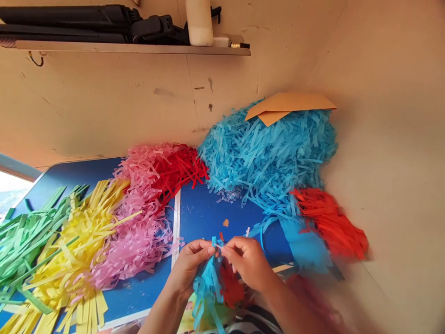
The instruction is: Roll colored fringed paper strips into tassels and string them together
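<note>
In front of my body, my left hand (196,257) is closed in a pinch at the top of a light-blue paper tassel (207,283), whose cut strips hang down. My right hand (246,260) is close beside it, thumb and forefinger pinched on a thin pale strand (218,246) at the tassel's top. A red-orange tassel (232,286) hangs just behind and below my right hand. Beneath both, yellow-green paper strips (187,315) show partly, over a striped black-and-white cloth (255,320).
The blue table (222,208) bears heaps of paper fringe: green (31,236), yellow (79,232), pink (135,232), red (179,174) and a large light-blue one (267,153). Orange folded paper (292,103) tops the blue heap. Red fringe (330,222) lies right. A shelf (139,48) runs above.
</note>
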The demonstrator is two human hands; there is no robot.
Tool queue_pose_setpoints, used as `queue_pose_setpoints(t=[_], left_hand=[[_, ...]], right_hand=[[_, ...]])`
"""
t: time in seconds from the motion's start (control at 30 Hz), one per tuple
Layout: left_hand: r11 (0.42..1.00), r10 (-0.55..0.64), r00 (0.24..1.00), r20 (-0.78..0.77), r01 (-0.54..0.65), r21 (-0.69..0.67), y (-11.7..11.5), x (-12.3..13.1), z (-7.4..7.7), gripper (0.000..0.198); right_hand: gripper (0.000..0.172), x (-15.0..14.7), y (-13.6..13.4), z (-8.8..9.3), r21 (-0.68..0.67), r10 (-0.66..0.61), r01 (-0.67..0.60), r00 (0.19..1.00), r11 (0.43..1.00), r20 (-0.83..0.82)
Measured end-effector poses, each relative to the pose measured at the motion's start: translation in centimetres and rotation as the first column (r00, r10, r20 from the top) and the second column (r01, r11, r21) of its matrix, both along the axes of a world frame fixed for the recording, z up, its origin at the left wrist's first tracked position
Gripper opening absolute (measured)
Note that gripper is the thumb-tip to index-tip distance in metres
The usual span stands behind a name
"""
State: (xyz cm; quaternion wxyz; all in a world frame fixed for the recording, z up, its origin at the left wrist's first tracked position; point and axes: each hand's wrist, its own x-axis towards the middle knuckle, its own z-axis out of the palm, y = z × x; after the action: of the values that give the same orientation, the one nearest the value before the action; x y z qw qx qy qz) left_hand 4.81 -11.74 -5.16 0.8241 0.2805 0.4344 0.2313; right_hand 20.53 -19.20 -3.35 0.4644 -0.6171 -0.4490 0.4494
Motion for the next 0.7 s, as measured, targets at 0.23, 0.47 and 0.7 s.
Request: queue_pose_setpoints(t=[0.23,0.47,0.7], left_hand=[[1.000,-0.014,1.000,0.007,0.014,0.026,-0.1,0.2,0.2,0.031],[0.999,-0.031,1.000,-0.001,0.031,0.027,-0.2,0.4,0.3,0.030],[0.871,-0.020,0.978,-0.206,0.118,0.478,-0.7,0.6,0.8,0.019]], right_hand=[[0.029,0.4,0.0,0.2,0.059,-0.022,0.015,0.992,0.998,0.121],[0.029,0.6,-0.3,0.3,0.083,-0.019,0.005,0.985,0.997,0.173],[0.017,1.2,-0.3,-0.2,0.051,0.042,-0.054,0.976,0.997,0.216]])
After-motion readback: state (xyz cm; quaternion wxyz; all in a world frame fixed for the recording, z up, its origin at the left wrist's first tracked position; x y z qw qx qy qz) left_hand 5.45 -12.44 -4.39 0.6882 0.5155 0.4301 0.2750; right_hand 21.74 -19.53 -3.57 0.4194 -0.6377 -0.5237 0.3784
